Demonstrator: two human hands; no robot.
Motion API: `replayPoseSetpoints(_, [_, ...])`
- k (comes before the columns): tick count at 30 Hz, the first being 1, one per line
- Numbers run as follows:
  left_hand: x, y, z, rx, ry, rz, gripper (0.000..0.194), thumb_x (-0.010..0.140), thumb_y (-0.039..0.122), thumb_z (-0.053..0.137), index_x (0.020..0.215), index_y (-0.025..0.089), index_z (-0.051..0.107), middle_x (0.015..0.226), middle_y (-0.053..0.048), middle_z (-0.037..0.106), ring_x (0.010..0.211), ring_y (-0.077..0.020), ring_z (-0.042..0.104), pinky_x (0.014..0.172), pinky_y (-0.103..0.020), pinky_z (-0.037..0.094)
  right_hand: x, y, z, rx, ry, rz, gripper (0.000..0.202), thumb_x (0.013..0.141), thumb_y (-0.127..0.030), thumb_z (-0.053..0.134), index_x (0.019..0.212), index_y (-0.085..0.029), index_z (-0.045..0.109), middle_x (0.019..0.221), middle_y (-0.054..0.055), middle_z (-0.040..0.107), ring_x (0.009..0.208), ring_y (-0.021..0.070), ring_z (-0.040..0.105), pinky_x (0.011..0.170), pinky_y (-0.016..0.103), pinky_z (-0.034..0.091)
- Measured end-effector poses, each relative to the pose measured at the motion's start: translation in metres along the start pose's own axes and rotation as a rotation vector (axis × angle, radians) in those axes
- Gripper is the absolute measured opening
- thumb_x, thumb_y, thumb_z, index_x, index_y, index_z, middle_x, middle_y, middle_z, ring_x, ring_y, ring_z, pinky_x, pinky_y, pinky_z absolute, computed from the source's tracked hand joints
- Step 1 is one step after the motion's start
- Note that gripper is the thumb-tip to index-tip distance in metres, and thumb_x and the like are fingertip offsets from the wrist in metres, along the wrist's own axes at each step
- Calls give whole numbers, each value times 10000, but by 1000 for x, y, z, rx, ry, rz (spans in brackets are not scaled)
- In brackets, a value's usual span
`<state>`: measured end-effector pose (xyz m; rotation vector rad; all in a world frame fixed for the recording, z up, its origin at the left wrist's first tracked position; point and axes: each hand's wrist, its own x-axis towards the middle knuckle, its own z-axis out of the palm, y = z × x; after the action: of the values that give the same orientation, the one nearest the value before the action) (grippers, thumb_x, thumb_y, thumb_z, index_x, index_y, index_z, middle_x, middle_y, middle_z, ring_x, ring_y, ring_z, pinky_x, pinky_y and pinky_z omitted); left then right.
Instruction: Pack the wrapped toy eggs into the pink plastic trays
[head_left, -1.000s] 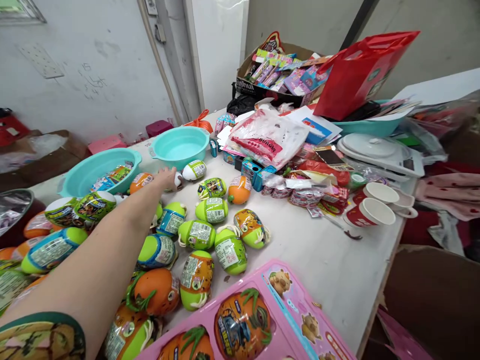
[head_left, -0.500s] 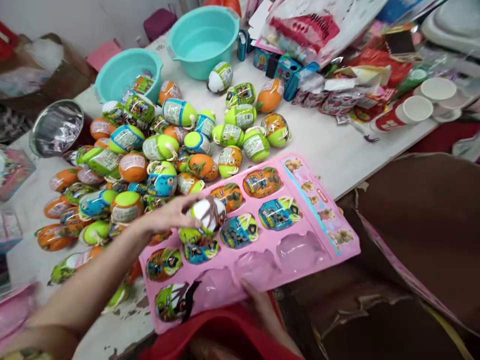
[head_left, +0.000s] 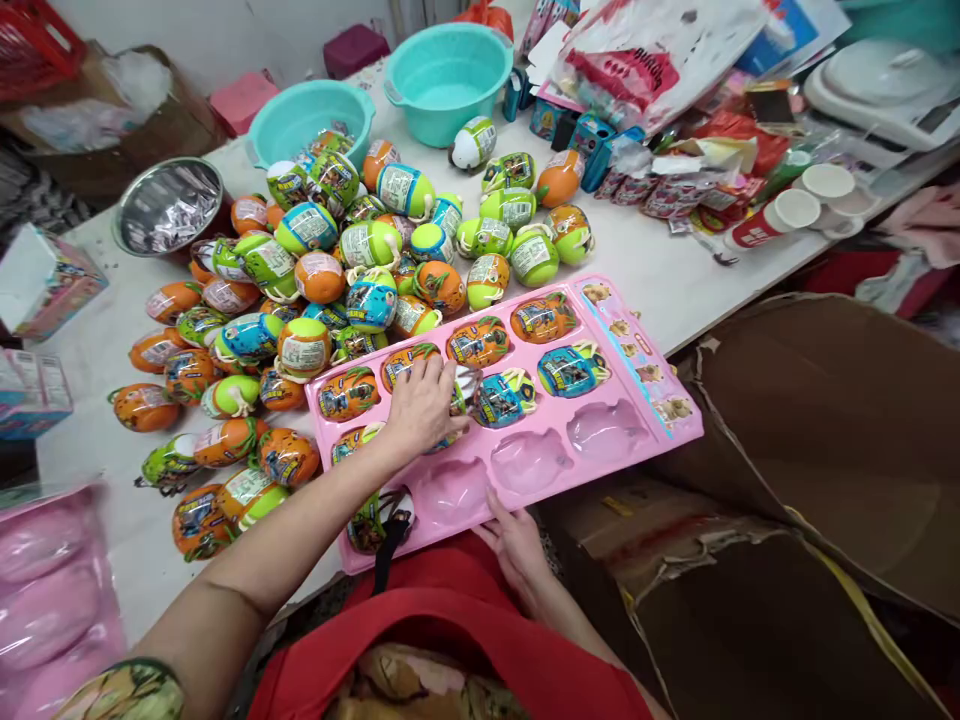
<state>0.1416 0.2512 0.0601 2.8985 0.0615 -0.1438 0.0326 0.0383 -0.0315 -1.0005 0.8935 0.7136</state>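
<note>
A pink moulded tray (head_left: 480, 490) holds orange, blue and green toy eggs in its hollows, and three near hollows hold no egg. My left hand (head_left: 424, 405) reaches over the middle row with its fingers curled down on a white-and-green egg (head_left: 463, 390) with brown strings. Most of that egg is hidden under the hand. With thumb on top, my right hand (head_left: 517, 545) grips the tray's near edge. In the near left hollow sits a green-and-white egg (head_left: 367, 522) with a black strap hanging over the edge.
Loose toy eggs (head_left: 304, 345) are heaped left of and behind the tray. Two turquoise basins (head_left: 450, 85) and a steel pot (head_left: 169, 205) stand farther back. Packets and paper cups (head_left: 776, 218) crowd the far right. An open cardboard box (head_left: 810, 420) is right; another pink tray (head_left: 56, 590) lies left.
My left hand has lowered the white-and-green egg from above the tray onto its middle row. The view has shifted, and more of my right hand shows at the tray's edge.
</note>
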Motion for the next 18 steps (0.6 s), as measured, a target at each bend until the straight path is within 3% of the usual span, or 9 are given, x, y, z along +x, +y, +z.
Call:
replayPoseSetpoints(2, [-9, -1, 1, 0, 7, 0, 769, 765, 539, 651, 1401, 188, 398, 1227, -163, 506, 1126, -343, 485, 940, -466, 416, -1, 1, 0, 37, 25, -59, 592, 508, -375, 900, 1001, -210, 618, 957, 31, 711, 815, 200, 668, 730, 392, 592])
replayPoseSetpoints(5, [-45, 2, 11, -116, -38, 85, 697, 799, 572, 582, 1417, 312, 391, 1148, -103, 505, 1014, -271, 519, 846, -387, 454, 0, 4, -2, 72, 30, -89, 565, 499, -412, 895, 952, -203, 630, 916, 31, 711, 793, 193, 661, 700, 369, 589])
replayPoseSetpoints(8, [-90, 16, 45, -177, -130, 243, 548, 838, 544, 548, 1354, 371, 482, 1182, -101, 478, 1045, -265, 496, 870, -394, 438, 3, 6, 0, 97, 30, -127, 537, 491, -451, 885, 896, -191, 647, 889, 39, 712, 792, 194, 657, 665, 329, 575])
replayPoseSetpoints(10, [-109, 25, 70, -142, -167, 251, 475, 867, 519, 522, 1318, 373, 527, 1227, -116, 465, 1102, -298, 459, 907, -445, 411, 4, 6, 4, 108, 59, -155, 533, 478, -459, 884, 878, -185, 661, 863, 33, 711, 768, 183, 650, 645, 302, 562])
replayPoseSetpoints(13, [-111, 30, 89, -63, -209, 209, 440, 903, 522, 451, 1301, 360, 546, 1253, -125, 479, 1113, -322, 433, 905, -493, 390, 2, 5, 11, 96, 80, -197, 528, 452, -460, 889, 838, -168, 678, 825, 29, 704, 705, 151, 623, 609, 259, 537])
replayPoseSetpoints(18, [-111, 33, 80, -15, -218, 218, 391, 930, 478, 401, 1269, 367, 562, 1229, -113, 549, 1092, -315, 482, 894, -500, 409, -10, 10, 7, -12, 86, -235, 467, 481, -524, 864, 683, -167, 641, 622, -3, 621, 564, 118, 559, 528, 235, 508])
